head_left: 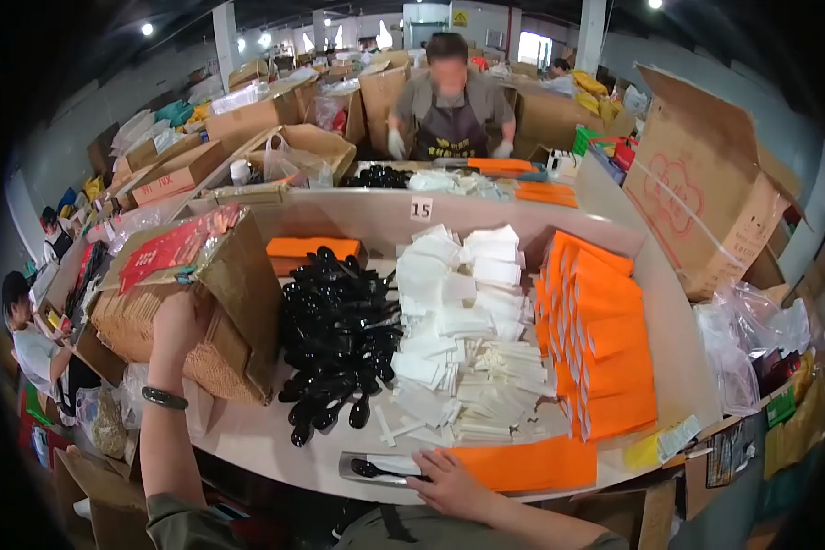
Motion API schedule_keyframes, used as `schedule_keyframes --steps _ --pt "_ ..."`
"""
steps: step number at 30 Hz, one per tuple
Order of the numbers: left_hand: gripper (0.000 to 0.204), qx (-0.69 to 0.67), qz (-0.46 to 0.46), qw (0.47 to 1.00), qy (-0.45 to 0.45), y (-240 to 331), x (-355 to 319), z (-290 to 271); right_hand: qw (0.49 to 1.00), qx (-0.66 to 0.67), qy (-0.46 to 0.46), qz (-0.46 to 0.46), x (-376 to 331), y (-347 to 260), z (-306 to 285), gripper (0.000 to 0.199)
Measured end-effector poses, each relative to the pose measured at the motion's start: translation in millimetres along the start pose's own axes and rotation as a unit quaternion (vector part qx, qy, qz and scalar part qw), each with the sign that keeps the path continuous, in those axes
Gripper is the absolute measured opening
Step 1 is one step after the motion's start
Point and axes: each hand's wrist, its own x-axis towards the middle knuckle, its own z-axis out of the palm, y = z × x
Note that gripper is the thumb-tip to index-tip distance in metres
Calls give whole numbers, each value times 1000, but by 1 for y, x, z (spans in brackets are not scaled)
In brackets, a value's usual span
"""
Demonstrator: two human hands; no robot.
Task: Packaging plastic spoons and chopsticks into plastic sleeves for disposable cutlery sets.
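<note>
Left hand (176, 321) reaches into tilted brown carton of sticks (213, 312), grip hidden. Right hand (449, 481) presses orange paper sleeve (532, 463) at near bench edge (fingers flat, unclenched). Risk: carton tips, spilling onto black plastic spoons (339, 339).

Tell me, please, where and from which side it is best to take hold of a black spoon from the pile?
Probably by the thin handle of a black spoon at the pile's near edge, reaching in from the near side. There the spoons lie splayed and partly apart on the table, with no neighbours on top; further back they overlap thickly. The right hand is nearest.
</note>
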Motion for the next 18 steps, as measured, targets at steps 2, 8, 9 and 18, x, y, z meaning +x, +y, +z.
schedule_keyframes --steps 2,8,9,18 --pt "31 16 -50 993 108 -6 -2 -2 997 69 15 23 18 2 -7 36" --pt "22 -424 -108 878 194 -44 -149 68 992 110 14 60 -19 -4 -46 35" --pt "20 -536 -187 808 158 -29 -181 82 990 126 27 54 -17 -4 -51 35" --pt "9 -446 89 850 -265 93 -217 133 996 65 -30 53 -13 4 -54 36"
